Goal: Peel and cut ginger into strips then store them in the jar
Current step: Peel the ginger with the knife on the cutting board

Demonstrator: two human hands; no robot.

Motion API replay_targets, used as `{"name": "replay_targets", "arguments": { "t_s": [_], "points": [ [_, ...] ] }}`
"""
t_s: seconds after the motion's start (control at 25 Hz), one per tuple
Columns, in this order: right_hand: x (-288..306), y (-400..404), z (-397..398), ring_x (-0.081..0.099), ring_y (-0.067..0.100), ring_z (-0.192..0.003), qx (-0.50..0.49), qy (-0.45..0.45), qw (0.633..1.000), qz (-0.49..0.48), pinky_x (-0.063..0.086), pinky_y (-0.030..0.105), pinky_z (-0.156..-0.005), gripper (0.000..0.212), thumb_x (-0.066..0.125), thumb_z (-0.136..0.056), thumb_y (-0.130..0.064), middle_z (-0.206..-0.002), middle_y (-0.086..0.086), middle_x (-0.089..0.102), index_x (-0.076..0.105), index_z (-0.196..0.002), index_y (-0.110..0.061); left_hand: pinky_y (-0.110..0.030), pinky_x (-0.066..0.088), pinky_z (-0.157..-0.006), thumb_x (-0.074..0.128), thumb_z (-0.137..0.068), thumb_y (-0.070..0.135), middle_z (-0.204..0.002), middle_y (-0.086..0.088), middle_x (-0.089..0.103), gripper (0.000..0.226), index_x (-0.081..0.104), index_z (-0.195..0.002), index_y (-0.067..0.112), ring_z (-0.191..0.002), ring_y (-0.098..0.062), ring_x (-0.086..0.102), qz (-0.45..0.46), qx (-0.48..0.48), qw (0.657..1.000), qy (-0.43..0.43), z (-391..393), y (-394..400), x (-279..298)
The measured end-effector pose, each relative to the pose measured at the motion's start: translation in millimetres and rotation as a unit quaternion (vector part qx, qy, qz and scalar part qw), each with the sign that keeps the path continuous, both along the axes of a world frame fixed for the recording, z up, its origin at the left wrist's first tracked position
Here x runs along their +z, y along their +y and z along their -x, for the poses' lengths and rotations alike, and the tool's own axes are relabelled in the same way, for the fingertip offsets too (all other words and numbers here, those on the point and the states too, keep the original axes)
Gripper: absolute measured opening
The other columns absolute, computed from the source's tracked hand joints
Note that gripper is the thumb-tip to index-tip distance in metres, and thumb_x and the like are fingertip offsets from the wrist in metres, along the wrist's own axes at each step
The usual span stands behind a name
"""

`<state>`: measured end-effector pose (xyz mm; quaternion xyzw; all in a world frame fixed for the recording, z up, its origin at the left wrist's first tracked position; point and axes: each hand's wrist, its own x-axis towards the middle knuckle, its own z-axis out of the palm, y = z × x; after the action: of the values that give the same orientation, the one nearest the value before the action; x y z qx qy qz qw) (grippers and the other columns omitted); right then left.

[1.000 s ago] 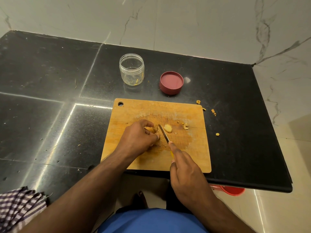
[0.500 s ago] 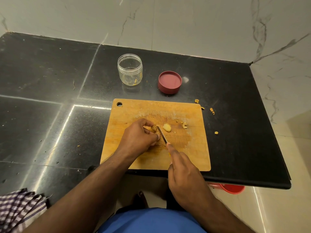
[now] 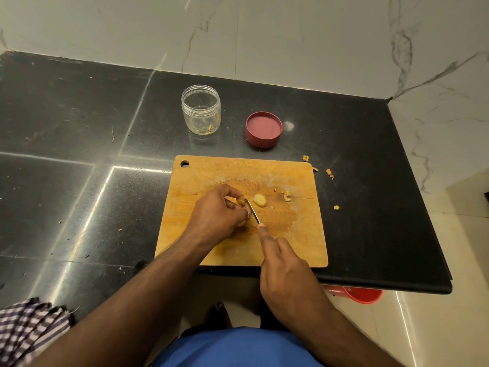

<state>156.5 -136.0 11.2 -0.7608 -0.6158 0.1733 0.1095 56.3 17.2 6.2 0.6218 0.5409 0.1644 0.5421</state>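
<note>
A wooden cutting board (image 3: 299,242) lies on the black counter. My left hand (image 3: 218,214) pinches a piece of ginger (image 3: 241,200) against the board, mostly hidden under the fingers. My right hand (image 3: 287,276) grips a knife (image 3: 253,211), index finger stretched along its spine, the blade set against the ginger's right side. A peeled pale ginger chunk (image 3: 259,200) lies just right of the blade. The clear jar (image 3: 201,109) stands open behind the board with a few yellow strips at its bottom. Its red lid (image 3: 263,129) lies upside down to the right.
Ginger peel scraps (image 3: 287,196) lie on the board and more scraps (image 3: 329,173) on the counter to its right. A checked cloth (image 3: 29,327) sits at the lower left. A red bucket (image 3: 362,295) shows below the counter's front edge. Marble wall behind.
The knife blade has slid slightly back toward me along the ginger; both hands stay in the same place on the board.
</note>
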Motion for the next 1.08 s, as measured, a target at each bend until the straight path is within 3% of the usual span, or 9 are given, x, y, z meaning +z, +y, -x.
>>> {"name": "replay_targets", "arguments": {
  "t_s": [0.12, 0.24, 0.36, 0.52, 0.68, 0.88, 1.0, 1.08],
  "points": [
    [-0.7, 2.4, -0.6, 0.05, 0.013, -0.07, 0.013, 0.013, 1.0, -0.004, 0.049, 0.023, -0.059, 0.062, 0.033, -0.093, -0.014, -0.115, 0.0, 0.049, 0.02, -0.154, -0.016, -0.047, 0.062, -0.074, 0.081, -0.082, 0.016, -0.076, 0.003, 0.075, 0.034, 0.063, -0.109, 0.026, -0.071, -0.013, 0.074, 0.004, 0.007, 1.0, -0.009, 1.1, -1.0, -0.6],
    [4.2, 1.9, -1.9, 0.052, 0.012, -0.08, 0.004, 0.06, 0.998, -0.004, 0.051, 0.024, -0.068, 0.06, 0.031, -0.096, -0.016, -0.119, -0.002, 0.047, 0.017, -0.154, -0.021, -0.047, 0.063, -0.074, 0.082, -0.081, 0.014, -0.076, 0.002, 0.075, 0.037, 0.065, -0.112, 0.025, -0.071, -0.012, 0.074, 0.016, 0.03, 0.999, -0.024, 1.7, -4.5, -2.9],
    [4.5, 3.1, 3.2, 0.051, 0.012, -0.078, 0.014, 0.035, 0.999, -0.003, 0.05, 0.021, -0.066, 0.063, 0.036, -0.095, -0.011, -0.121, 0.001, 0.048, 0.017, -0.154, -0.017, -0.044, 0.063, -0.075, 0.082, -0.081, 0.013, -0.078, 0.002, 0.075, 0.036, 0.066, -0.111, 0.025, -0.072, -0.013, 0.074, 0.021, 0.037, 0.999, -0.032, 2.8, -5.3, -4.8],
    [0.5, 9.9, 6.6, 0.04, 0.009, -0.061, -0.005, 0.013, 1.0, 0.002, 0.032, 0.012, -0.052, 0.065, 0.042, -0.092, -0.009, -0.108, 0.0, 0.051, 0.023, -0.153, -0.018, -0.043, 0.063, -0.077, 0.082, -0.081, 0.012, -0.083, -0.002, 0.075, 0.036, 0.067, -0.112, 0.024, -0.075, -0.017, 0.075, 0.034, 0.041, 0.998, -0.045, 6.4, -3.2, -6.9],
    [1.8, 4.2, 7.4, 0.046, 0.009, -0.071, -0.002, 0.027, 1.0, 0.014, 0.046, 0.021, -0.06, 0.064, 0.04, -0.092, -0.01, -0.114, 0.001, 0.05, 0.021, -0.153, -0.016, -0.042, 0.063, -0.075, 0.082, -0.08, 0.014, -0.081, -0.002, 0.076, 0.039, 0.068, -0.115, 0.023, -0.074, -0.016, 0.075, 0.031, 0.054, 0.997, -0.045, 4.1, -4.7, -9.6],
    [-1.2, 12.2, 8.7, 0.042, 0.009, -0.065, -0.005, 0.022, 1.0, -0.003, 0.03, 0.011, -0.053, 0.065, 0.042, -0.093, -0.01, -0.11, 0.0, 0.05, 0.021, -0.153, -0.017, -0.041, 0.063, -0.076, 0.081, -0.081, 0.015, -0.082, -0.001, 0.076, 0.036, 0.069, -0.113, 0.026, -0.074, -0.015, 0.075, 0.03, 0.049, 0.997, -0.041, 5.4, -2.2, -9.9],
    [3.1, 9.4, 9.4, 0.051, 0.012, -0.074, -0.017, 0.058, 0.998, -0.003, 0.044, 0.02, -0.063, 0.064, 0.04, -0.095, -0.01, -0.115, -0.002, 0.049, 0.018, -0.154, -0.021, -0.042, 0.063, -0.075, 0.081, -0.081, 0.015, -0.081, -0.002, 0.075, 0.038, 0.069, -0.116, 0.023, -0.073, -0.015, 0.075, 0.03, 0.059, 0.997, -0.04, 4.7, -3.4, -10.7],
    [5.4, 2.8, 11.1, 0.052, 0.012, -0.075, -0.019, 0.069, 0.997, 0.004, 0.045, 0.019, -0.064, 0.064, 0.041, -0.095, -0.01, -0.117, -0.002, 0.049, 0.018, -0.154, -0.022, -0.042, 0.063, -0.074, 0.081, -0.081, 0.015, -0.079, -0.001, 0.075, 0.041, 0.069, -0.119, 0.023, -0.072, -0.015, 0.075, 0.027, 0.059, 0.997, -0.038, 4.0, -4.3, -11.6]
  ]
}}
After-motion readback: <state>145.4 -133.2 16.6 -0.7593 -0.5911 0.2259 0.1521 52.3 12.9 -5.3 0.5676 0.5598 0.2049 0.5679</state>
